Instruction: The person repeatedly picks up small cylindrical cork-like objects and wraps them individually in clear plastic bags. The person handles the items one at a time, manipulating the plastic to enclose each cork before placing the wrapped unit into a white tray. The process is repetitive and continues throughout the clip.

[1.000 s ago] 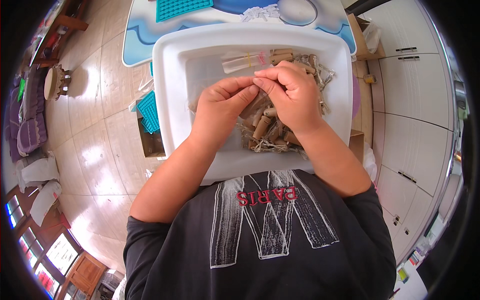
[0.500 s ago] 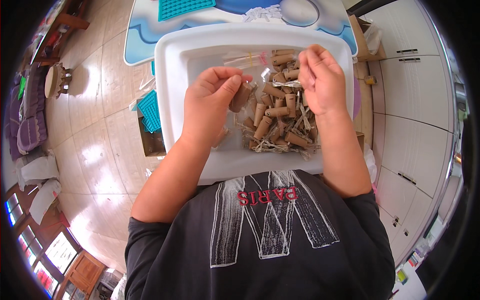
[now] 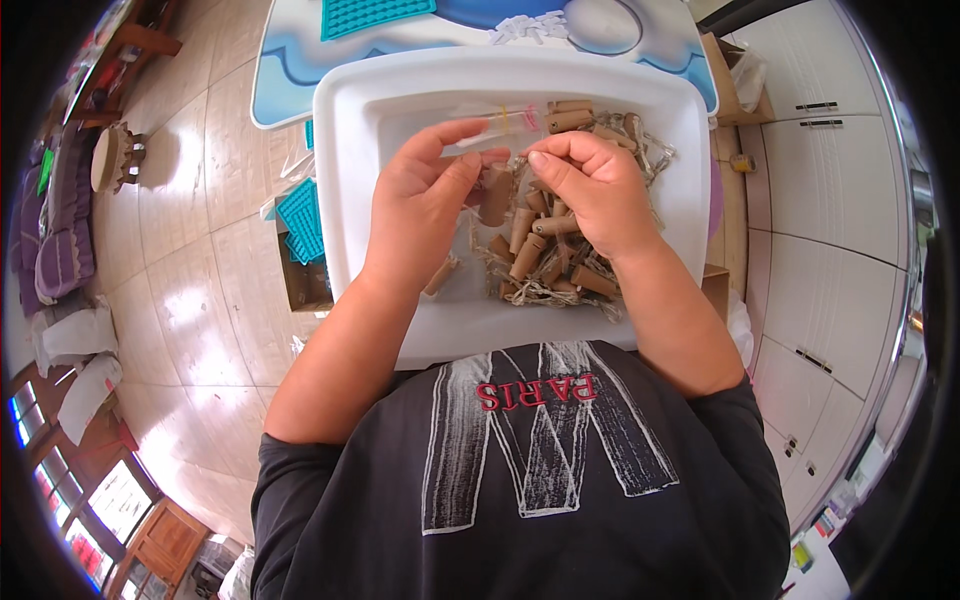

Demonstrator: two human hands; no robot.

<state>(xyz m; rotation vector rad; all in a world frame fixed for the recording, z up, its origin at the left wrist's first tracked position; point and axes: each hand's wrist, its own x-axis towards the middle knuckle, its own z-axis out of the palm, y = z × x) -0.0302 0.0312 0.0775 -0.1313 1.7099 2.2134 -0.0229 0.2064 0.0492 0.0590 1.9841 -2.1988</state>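
Observation:
My left hand (image 3: 425, 195) is closed in a pinch over the left part of a white bin (image 3: 345, 150), its index finger stretched out above. Beneath its fingertips hangs a brown cork-like cylinder (image 3: 494, 197), with something clear and shiny around it. My right hand (image 3: 592, 185) has its thumb and index finger pressed together close by the left fingertips; what lies between them is too small to make out. Under both hands is a pile of brown cork-like cylinders (image 3: 530, 255) with bundles of thin silvery wire (image 3: 610, 305). The right hand hides part of the pile.
Clear plastic bags (image 3: 480, 120) lie at the bin's far side. The bin stands by a blue-and-white table (image 3: 290, 75) holding a teal tray (image 3: 375, 14) and small white pieces (image 3: 527, 28). More teal trays (image 3: 303, 222) and a cardboard box (image 3: 308, 285) are at the left, white cabinets (image 3: 830, 215) at the right.
My right hand has come left and down from the bin's right side to meet the left fingertips. The cylinder under my left hand has shifted slightly right.

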